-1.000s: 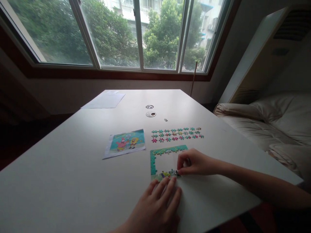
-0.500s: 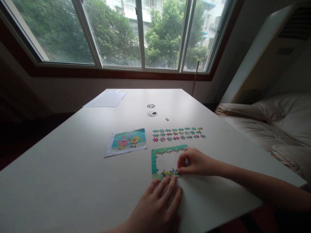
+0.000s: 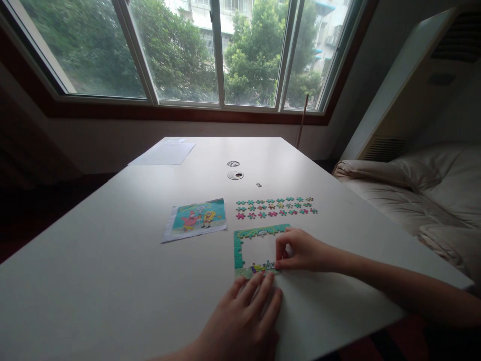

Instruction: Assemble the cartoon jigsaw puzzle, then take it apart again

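1. One partly built puzzle border (image 3: 238, 250) is seen on the bench (image 3: 112, 271); its middle is bare, and its long axis cannot be told with the right side covered.
2. The border's near right corner is touched by the right hand (image 3: 300, 250), from which the border extends leftward. The forefinger is curled toward the thumb; whether a piece is pinched cannot be told.
3. The border's near edge is overlapped by the fingertips of the left hand (image 3: 244, 313), laid with fingers slightly spread.
4. Just beyond the border, loose pieces (image 3: 272, 214) are arranged in three left-to-right rows, apparently eight each.
5. Left of the border, one printed picture (image 3: 199, 218) is laid.
6. Farther beyond the border, one small grey bit (image 3: 258, 184) and two round discs (image 3: 235, 176) are seen.
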The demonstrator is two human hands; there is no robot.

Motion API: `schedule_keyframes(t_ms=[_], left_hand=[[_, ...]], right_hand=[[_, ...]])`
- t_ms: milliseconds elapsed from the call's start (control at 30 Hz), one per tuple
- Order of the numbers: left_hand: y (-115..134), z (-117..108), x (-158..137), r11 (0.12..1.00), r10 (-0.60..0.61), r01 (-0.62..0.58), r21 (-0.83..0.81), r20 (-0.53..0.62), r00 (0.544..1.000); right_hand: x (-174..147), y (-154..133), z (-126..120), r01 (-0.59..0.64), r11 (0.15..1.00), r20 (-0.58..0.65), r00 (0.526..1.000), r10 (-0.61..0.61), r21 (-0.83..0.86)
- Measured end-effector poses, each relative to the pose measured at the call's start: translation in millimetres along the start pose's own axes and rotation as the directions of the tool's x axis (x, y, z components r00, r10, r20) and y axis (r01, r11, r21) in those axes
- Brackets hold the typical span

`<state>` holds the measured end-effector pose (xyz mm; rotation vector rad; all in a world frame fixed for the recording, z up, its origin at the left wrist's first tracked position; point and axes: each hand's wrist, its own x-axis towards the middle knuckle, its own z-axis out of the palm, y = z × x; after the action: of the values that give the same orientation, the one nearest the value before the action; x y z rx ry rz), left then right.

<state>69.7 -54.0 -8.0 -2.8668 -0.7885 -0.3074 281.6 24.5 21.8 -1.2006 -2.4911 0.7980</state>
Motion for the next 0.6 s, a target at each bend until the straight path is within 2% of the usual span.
schedule_keyframes(t_ms=[300,433,500,600], left_hand=[[-0.4,5.6,-0.6,1.0,0.003,-0.002,0.019,-0.018,1.0],[-1.3,10.8,-1.1,1.0,0.022,-0.021,0.023,-0.07,0.997],[-1.3,9.0,-0.9,1.0,0.019,-0.018,0.026,-0.04,0.999],[-0.6,3.1,-0.3,1.0,0.01,-0.009,0.029,-0.008,1.0]], right_hand=[[2.6,4.2,0.4,0.011,1.0,0.047,0.999,-0.011,0.0],[3.0,2.2,-3.7,-0.002,1.0,0.079,0.997,0.002,0.005],[6.6,2.4,-9.3,-0.006,1.0,0.092,0.996,0.005,0.018],[19.5,10.6,-21.9,0.003,1.0,-0.004,1.0,-0.003,-0.025]])
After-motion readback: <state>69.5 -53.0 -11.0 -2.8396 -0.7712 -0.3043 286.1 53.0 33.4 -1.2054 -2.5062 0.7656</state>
